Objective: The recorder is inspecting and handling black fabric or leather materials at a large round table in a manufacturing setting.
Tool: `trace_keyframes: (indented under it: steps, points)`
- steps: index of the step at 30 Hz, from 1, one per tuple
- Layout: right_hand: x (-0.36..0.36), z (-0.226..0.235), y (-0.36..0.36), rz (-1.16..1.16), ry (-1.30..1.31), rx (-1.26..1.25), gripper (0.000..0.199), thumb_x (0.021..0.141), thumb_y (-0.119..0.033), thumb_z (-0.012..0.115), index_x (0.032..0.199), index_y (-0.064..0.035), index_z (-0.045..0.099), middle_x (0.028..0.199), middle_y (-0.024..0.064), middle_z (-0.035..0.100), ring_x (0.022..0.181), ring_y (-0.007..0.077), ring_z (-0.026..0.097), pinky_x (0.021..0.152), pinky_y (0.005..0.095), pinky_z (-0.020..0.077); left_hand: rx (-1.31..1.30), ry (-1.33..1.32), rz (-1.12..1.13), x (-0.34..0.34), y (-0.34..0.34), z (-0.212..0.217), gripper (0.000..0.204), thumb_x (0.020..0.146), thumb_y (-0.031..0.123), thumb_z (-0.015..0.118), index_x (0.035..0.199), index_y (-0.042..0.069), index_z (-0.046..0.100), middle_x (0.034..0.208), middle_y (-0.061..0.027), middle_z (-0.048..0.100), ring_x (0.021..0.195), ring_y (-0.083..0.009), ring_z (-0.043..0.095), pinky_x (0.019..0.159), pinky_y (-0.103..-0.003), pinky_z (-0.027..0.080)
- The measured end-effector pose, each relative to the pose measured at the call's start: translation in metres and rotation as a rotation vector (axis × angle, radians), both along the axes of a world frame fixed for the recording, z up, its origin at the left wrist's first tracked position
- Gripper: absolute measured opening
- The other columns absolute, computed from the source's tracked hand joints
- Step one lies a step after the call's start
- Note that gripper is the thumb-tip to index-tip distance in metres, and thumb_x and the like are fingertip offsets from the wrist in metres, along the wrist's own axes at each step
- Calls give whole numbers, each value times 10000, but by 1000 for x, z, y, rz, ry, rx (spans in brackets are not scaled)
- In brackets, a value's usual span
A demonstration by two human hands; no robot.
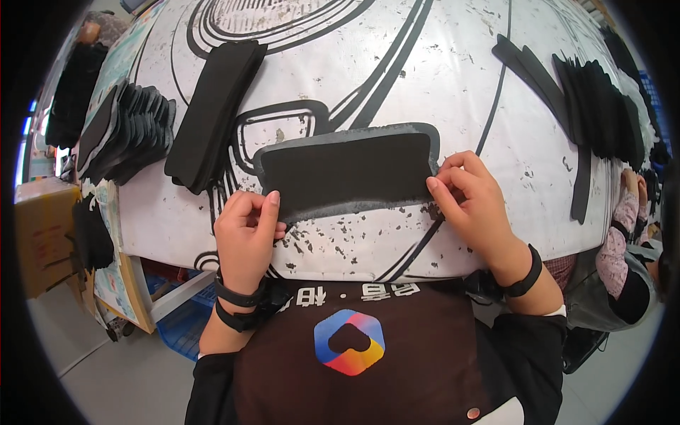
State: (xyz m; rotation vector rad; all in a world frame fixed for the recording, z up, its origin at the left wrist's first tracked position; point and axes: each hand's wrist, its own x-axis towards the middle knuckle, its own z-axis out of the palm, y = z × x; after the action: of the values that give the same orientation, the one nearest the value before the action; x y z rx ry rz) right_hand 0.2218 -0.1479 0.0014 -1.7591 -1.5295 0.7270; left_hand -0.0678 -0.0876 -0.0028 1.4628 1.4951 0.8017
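Between my two hands is a black fabric panel (354, 170) with a grey border, roughly rectangular and slightly curved, close over the white table cover. My left hand (249, 225) pinches its lower left corner between thumb and fingers. At the right edge, my right hand (465, 196) grips the panel with thumb and fingertips. Whether the panel's underside touches the table, I cannot tell. Beyond my left hand lies a stack of long black strips (216, 113). Farther left is a fanned pile of black panels with grey edges (134, 131).
A pile of black pieces (598, 106) lies at the right, with a narrow black strip (582, 185) hanging toward me. The table cover (397, 244) is printed with black lines and flecked with dark bits. A cardboard box (48, 230) stands left; another person's sleeve (615, 258) is at right.
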Motion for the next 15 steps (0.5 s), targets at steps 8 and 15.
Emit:
trace_keyframes:
  steps: [8, 15]
  points:
    - [-1, 1, 0, 4, 13, 7, 141, 864, -81, 662, 769, 9, 612, 878, 53, 553, 569, 125, 546, 536, 256, 443, -1, 14, 10, 0, 0, 1, 251, 927, 117, 630, 753, -47, 556, 763, -44, 528, 548, -101, 623, 486, -195, 495]
    - [0, 1, -1, 7, -16, 30, 122, 867, -61, 659, 780, 15, 618, 899, 67, 560, 575, 119, 546, 537, 251, 442, -51, -37, 51, 3, -2, 1, 223, 914, 91, 645, 761, -46, 559, 787, -47, 526, 572, -99, 630, 498, -193, 501]
